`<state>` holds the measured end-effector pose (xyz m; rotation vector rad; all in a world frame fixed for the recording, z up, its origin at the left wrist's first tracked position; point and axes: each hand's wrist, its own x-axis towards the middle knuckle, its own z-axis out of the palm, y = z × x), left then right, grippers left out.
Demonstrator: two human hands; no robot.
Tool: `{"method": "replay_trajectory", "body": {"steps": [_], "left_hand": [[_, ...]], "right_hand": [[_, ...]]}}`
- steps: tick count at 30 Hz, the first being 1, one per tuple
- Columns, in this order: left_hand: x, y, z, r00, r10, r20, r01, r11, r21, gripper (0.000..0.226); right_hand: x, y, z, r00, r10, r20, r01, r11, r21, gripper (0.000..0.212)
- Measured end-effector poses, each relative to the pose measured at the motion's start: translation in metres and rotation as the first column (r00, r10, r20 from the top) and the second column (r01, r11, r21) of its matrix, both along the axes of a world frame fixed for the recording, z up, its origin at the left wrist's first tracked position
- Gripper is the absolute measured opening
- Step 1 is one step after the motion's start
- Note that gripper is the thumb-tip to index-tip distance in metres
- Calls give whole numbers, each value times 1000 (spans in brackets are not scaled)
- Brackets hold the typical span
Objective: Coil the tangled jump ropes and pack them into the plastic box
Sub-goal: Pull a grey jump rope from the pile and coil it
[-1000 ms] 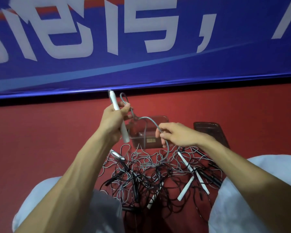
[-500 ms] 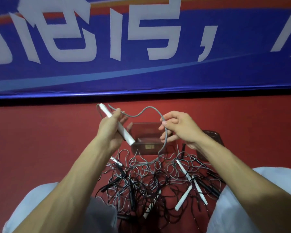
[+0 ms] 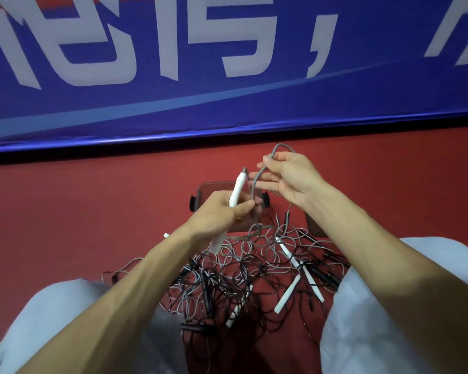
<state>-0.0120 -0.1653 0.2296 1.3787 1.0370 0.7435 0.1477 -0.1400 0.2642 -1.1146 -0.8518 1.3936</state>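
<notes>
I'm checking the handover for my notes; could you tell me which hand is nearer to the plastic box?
Left. The left hand grips the white handle right over the plastic box, overlapping it. The right hand holds the grey rope higher, up and to the box's right.

A red floor [image 3: 79,225] carries a tangle of grey and black jump ropes [image 3: 249,268] with white handles, a clear plastic box [image 3: 214,190] just beyond them, and a lid [image 3: 315,228] beside it.
</notes>
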Motion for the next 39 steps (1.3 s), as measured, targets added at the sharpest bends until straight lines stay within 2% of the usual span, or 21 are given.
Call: {"method": "replay_trajectory", "body": {"steps": [2,5,9,12,14,17,19,21,23,24,26,28,31,33,39], "left_hand": [[1,-2,0,1000,17,0,-17,1000,21,13],[2,-2,3,991,89,101,-91,996,10,11],[-2,3,16,950,205,235,-207,978,-18,14],[-10,8,25,901,287,326,-283,957,-60,12],[-18,13,29,871,332,362,-325,942,-82,8],[-29,18,36,818,392,420,-377,918,-124,9],[-35,20,40,784,425,453,-402,903,-151,10],[-42,24,43,757,461,464,-431,885,-176,9],[-49,27,46,726,501,470,-465,862,-202,10],[-53,29,47,703,525,479,-486,847,-216,10],[-60,33,48,638,572,515,-527,812,-249,10],[-68,36,50,570,598,563,-553,786,-276,9],[-76,39,53,511,600,616,-568,773,-281,5],[-79,39,53,458,601,655,-575,762,-297,3],[-78,40,51,332,608,721,-600,726,-337,3]], "right_hand": [[0,1,-1,1000,-13,-11,13,1000,-2,2],[2,2,-4,999,-26,41,25,1000,13,10],[4,0,-13,952,73,299,-65,997,-34,16],[2,-4,-18,789,271,551,-271,959,-82,23],[0,-7,-19,683,385,621,-415,904,-104,29],[0,-11,-17,583,431,689,-546,835,-59,28],[-1,-12,-17,511,393,764,-602,798,-7,23],[-1,-8,-22,464,282,840,-591,805,56,15],[-1,-3,-27,464,151,873,-512,850,124,11],[0,-2,-29,434,97,896,-467,875,131,9],[4,-2,-33,315,48,948,-404,910,88,8],[8,-3,-39,260,86,962,-361,932,14,6],[7,-4,-48,292,185,938,-317,944,-87,7],[8,-3,-53,255,191,948,-306,946,-109,14],[5,-5,-61,219,302,928,-395,897,-199,32]]}}
